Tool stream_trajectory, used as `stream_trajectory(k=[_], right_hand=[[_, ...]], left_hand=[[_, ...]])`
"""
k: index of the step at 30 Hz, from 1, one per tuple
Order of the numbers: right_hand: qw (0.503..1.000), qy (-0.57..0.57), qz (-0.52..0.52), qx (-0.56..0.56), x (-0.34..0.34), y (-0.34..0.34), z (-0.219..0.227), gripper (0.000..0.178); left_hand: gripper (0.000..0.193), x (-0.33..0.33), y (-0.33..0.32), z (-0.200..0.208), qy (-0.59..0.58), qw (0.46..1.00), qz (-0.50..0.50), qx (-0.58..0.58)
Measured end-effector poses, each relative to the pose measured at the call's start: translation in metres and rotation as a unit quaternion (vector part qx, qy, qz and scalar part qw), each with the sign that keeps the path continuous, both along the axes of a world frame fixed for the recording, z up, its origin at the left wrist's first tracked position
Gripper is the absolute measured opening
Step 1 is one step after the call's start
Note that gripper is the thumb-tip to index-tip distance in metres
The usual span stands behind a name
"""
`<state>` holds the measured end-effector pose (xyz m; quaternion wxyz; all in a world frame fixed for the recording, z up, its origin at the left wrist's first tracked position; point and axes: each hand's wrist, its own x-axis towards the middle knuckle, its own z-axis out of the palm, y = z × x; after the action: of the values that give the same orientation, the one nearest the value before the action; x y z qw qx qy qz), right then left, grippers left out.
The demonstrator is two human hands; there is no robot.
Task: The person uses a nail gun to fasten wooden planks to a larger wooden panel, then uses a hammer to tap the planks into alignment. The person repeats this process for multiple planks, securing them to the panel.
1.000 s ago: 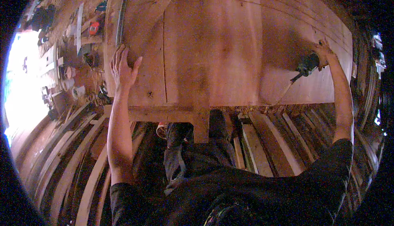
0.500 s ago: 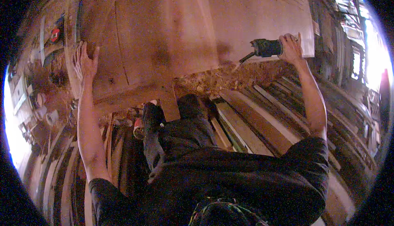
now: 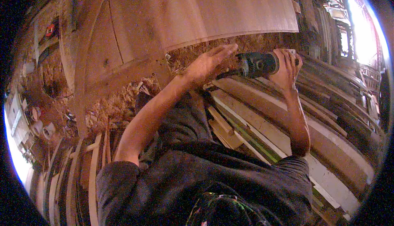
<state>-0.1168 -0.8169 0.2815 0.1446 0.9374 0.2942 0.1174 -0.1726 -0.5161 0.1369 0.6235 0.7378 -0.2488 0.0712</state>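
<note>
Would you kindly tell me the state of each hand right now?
Left hand: open, close to the dark power tool; whether it touches cannot be told.
Right hand: closed, holding the dark power tool.

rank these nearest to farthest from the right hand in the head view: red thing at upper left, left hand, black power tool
From the right hand:
1. black power tool, in its grip
2. left hand, just left of the tool's front end
3. red thing, far off at the upper left
</note>
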Motion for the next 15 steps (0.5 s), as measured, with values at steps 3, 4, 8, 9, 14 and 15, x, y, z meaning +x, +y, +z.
stream_trajectory(k=[3, 4, 8, 9, 14, 15], right_hand=[[0.996, 0.04, -0.028, 0.08, -0.04, 0.022, 0.005, 0.089], [0.994, 0.045, -0.009, 0.096, -0.055, 0.029, 0.007, 0.085], [0.977, 0.097, 0.018, 0.189, -0.089, 0.066, 0.006, 0.082], [0.976, 0.096, 0.032, 0.191, -0.092, 0.063, -0.001, 0.081], [0.953, 0.128, 0.066, 0.267, -0.103, 0.044, -0.051, 0.077], [0.939, 0.162, 0.062, 0.296, -0.105, 0.032, -0.073, 0.081]], left_hand=[[0.068, -0.016, 0.018, 0.034, 0.135, 0.978, -0.143, -0.07], [0.069, -0.024, 0.029, 0.051, 0.196, 0.962, -0.173, -0.077], [0.073, -0.048, 0.056, 0.083, 0.342, 0.908, -0.225, -0.086], [0.075, -0.053, 0.057, 0.084, 0.35, 0.902, -0.229, -0.105], [0.107, -0.075, 0.066, 0.071, 0.021, 0.974, -0.22, -0.056], [0.11, -0.08, 0.067, 0.077, 0.029, 0.971, -0.228, -0.065]])
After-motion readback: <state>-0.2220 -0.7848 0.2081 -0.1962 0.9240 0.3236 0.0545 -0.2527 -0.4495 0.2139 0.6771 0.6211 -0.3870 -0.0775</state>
